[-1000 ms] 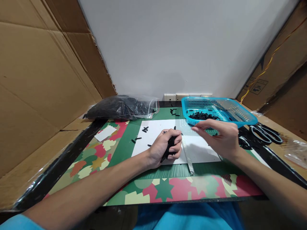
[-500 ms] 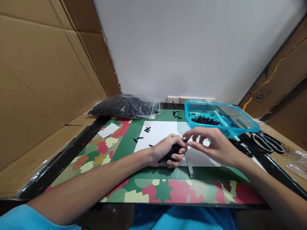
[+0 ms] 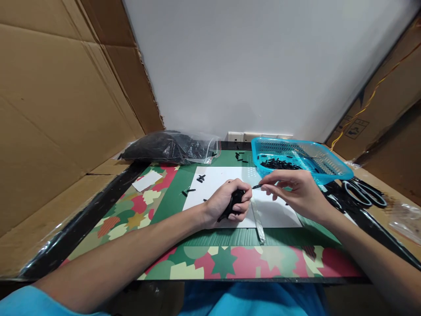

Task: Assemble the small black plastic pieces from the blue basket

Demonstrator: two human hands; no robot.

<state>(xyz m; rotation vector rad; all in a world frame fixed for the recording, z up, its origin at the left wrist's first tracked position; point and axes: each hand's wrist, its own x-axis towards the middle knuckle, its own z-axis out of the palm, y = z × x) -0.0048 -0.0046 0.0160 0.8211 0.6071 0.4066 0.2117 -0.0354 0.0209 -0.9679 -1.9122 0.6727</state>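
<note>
My left hand (image 3: 232,199) is closed around a bunch of small black strips (image 3: 235,202), partly hidden by the fingers. Between the thumb and fingertips of my right hand (image 3: 289,191) one short black piece (image 3: 257,186) is pinched, its tip pointing at my left hand. Both hands are over a white paper sheet (image 3: 204,193), where a few loose black pieces (image 3: 201,178) lie to the left. A narrow clear strip (image 3: 258,224) runs down the paper below my hands.
A blue plastic basket (image 3: 342,169) with many black pieces stands at the back right, scissors (image 3: 363,193) beside it. At the back left lies a clear zip bag (image 3: 174,147) filled with black material. A small white card (image 3: 147,181) rests on the patterned mat (image 3: 223,263). Cardboard (image 3: 49,79) walls the left side.
My right hand has drawn slightly up and away from my left hand; the black piece in its fingertips now shows clear of the left fist. The view has shifted a little.
</note>
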